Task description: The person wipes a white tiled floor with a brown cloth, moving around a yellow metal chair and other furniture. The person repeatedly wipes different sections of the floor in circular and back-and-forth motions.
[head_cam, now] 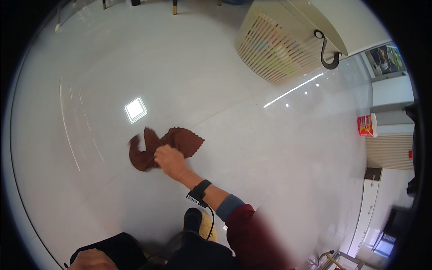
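Note:
My right hand grips a brown cloth with a scalloped edge, bunched on the glossy pale floor. Parts of the cloth spread out on both sides of the fist, and its left end is blurred. A black strap with a small device and a cable sits around the right wrist. At the lower left edge, my left hand shows only in part, near a dark rounded object; its fingers are mostly cut off, so I cannot tell whether it holds anything.
A cream slatted plastic basket with a dark curved handle stands at the upper right. Furniture legs line the top edge. Farther right are a red and white bucket and white drawers. My foot is at the lower middle.

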`<action>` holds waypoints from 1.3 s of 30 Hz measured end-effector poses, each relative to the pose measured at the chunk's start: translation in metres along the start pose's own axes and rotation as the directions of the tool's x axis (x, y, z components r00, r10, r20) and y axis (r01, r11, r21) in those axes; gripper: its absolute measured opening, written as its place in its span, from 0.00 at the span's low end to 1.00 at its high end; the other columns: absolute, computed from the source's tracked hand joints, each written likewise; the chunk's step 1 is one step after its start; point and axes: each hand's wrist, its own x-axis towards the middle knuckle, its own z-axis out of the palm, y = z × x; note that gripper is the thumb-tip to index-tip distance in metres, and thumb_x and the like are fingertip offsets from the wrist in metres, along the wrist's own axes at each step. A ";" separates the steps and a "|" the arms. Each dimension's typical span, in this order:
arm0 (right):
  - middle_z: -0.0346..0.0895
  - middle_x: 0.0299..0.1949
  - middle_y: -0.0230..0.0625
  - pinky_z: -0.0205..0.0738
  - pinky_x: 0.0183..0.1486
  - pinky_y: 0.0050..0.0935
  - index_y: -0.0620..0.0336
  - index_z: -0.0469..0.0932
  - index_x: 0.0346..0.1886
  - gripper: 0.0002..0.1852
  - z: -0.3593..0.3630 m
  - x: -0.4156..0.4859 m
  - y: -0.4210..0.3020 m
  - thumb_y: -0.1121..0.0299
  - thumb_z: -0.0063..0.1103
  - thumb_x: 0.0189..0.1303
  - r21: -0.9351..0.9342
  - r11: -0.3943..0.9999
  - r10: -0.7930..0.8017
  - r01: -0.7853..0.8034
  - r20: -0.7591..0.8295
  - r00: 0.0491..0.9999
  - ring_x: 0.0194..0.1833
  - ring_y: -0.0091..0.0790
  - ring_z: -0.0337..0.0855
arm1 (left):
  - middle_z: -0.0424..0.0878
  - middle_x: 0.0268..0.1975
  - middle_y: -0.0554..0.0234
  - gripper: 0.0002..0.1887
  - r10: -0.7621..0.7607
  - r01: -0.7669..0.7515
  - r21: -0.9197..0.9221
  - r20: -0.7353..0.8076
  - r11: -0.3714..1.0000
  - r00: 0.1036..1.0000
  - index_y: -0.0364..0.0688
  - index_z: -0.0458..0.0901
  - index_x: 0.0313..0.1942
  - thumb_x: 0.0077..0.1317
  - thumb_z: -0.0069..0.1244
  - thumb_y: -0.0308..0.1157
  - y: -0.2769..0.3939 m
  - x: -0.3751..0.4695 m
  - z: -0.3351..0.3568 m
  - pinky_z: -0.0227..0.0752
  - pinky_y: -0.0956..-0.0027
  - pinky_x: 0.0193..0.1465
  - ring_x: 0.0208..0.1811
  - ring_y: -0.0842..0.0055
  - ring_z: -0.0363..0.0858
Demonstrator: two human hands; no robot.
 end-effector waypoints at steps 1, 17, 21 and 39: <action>0.78 0.41 0.36 0.76 0.49 0.36 0.57 0.78 0.34 0.03 -0.014 0.007 0.007 0.71 0.59 0.58 0.027 0.991 0.133 -0.132 -0.052 0.990 0.47 0.40 0.78 | 0.80 0.32 0.52 0.05 -0.032 0.032 -0.004 -0.008 0.999 0.999 0.34 0.81 0.36 0.62 0.53 0.25 0.001 0.006 0.000 0.71 0.59 0.36 0.34 0.57 0.78; 0.81 0.50 0.38 0.71 0.55 0.39 0.59 0.83 0.45 0.11 -0.296 -0.115 0.261 0.67 0.58 0.63 -0.527 0.679 0.345 -0.511 -0.386 0.856 0.49 0.44 0.76 | 0.81 0.33 0.49 0.04 -0.236 0.239 -0.015 0.091 0.971 0.967 0.33 0.82 0.37 0.63 0.54 0.23 0.000 0.097 0.013 0.74 0.60 0.40 0.35 0.54 0.79; 0.79 0.54 0.31 0.68 0.56 0.41 0.52 0.83 0.50 0.13 -0.238 -0.085 0.278 0.69 0.56 0.63 -0.650 0.627 0.232 -0.429 -0.369 0.900 0.54 0.42 0.73 | 0.81 0.33 0.49 0.04 -0.246 0.250 -0.038 0.097 0.967 0.964 0.33 0.82 0.37 0.63 0.53 0.24 -0.006 0.113 0.016 0.73 0.60 0.41 0.36 0.53 0.79; 0.78 0.43 0.30 0.74 0.50 0.34 0.53 0.82 0.46 0.13 -0.223 -0.079 0.251 0.75 0.55 0.58 -0.503 0.712 0.298 -0.491 -0.416 0.859 0.48 0.38 0.76 | 0.86 0.31 0.63 0.05 -0.414 0.417 -0.008 0.097 0.909 0.905 0.39 0.86 0.35 0.61 0.55 0.28 -0.027 0.127 0.026 0.75 0.71 0.39 0.33 0.70 0.83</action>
